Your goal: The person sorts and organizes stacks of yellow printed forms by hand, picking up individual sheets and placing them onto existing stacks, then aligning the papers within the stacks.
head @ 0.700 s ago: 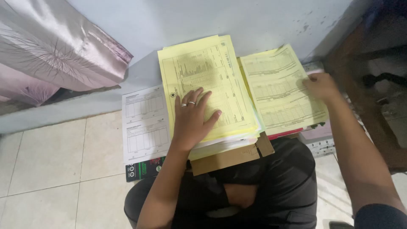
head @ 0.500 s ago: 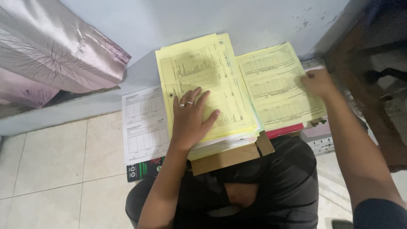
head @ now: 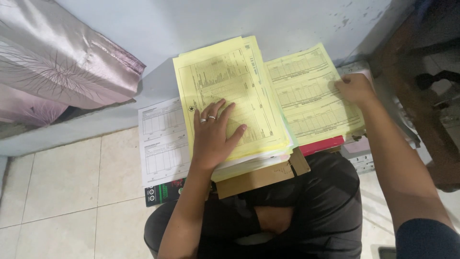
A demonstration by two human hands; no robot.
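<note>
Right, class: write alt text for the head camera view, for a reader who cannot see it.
A seated person's left hand presses flat on a thick stack of yellow forms on their lap, while the right hand rests on a separate yellow sheet. White forms lie on the tiled floor.

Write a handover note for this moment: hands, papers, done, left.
Left hand: flat, fingers spread, pressing on the yellow stack on the lap; holds nothing.
Right hand: on the right edge of the yellow sheet lying beside the stack; grip unclear.
White forms lie left of the stack on the floor, over a dark booklet. Brown folder sits under the stack, red folder under the sheet.
Done: one sheet lies apart from the stack.
Left: the thick stack remains under the left hand.
</note>
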